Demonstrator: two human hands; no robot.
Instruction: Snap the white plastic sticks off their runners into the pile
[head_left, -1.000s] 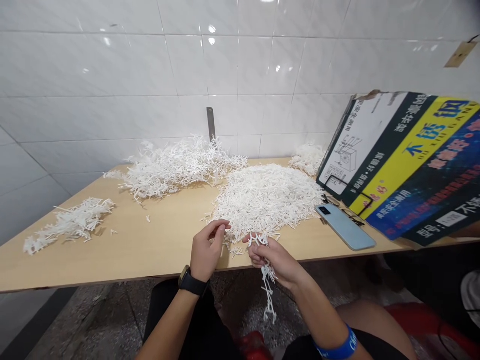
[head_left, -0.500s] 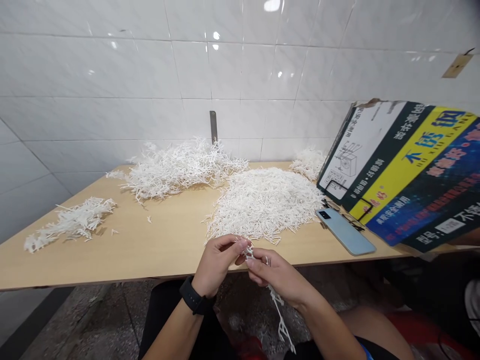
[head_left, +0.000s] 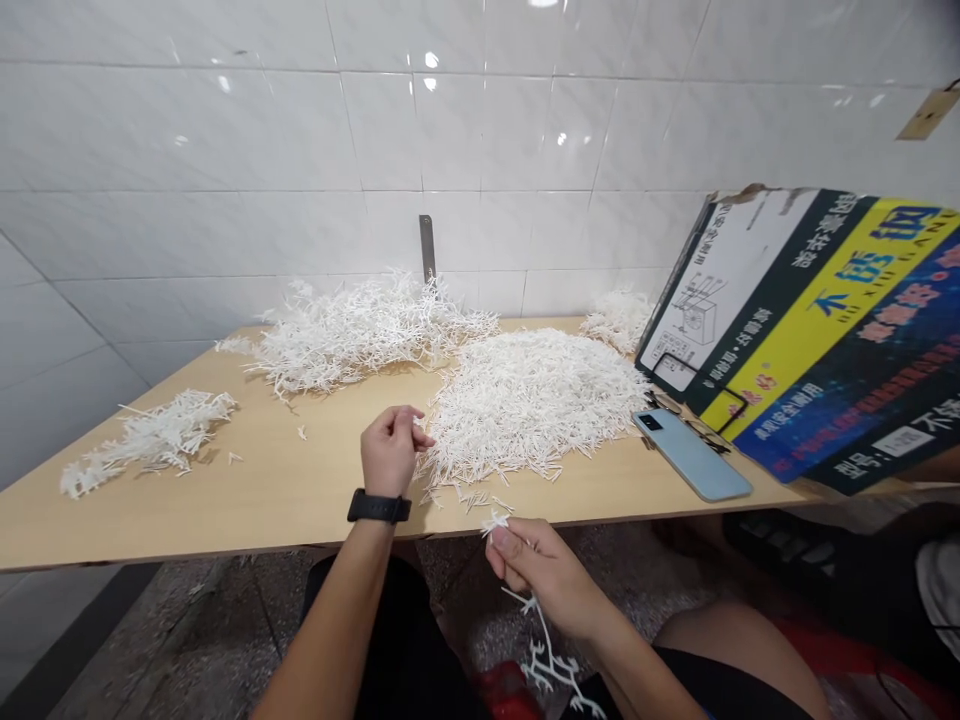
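**Branched white strand pinched in right hand, below table edge**

A branched white plastic strand [head_left: 541,655] is pinched in the right hand [head_left: 549,580], with the thumb and fingertips pressed together on it. A small tuft of the strand pokes out above the fingertips, and the rest hangs below the hand, over the floor and in front of the table edge. The left hand [head_left: 390,452] is held above the table, its fingers curled together. A tiny white bit [head_left: 418,424] is seen at the fingertips (whether it is gripped cannot be told). A black watch [head_left: 379,507] is worn on that wrist.

Just beyond the left hand lies a large heap of white plastic pieces [head_left: 529,400], with loose bits scattered at its front edge. Smaller heaps [head_left: 367,325] are spread along the wooden table [head_left: 247,500], toward the tiled wall. A phone [head_left: 691,455] lies to the right, beside a printed cardboard sheet [head_left: 802,320] propped at the table's end.
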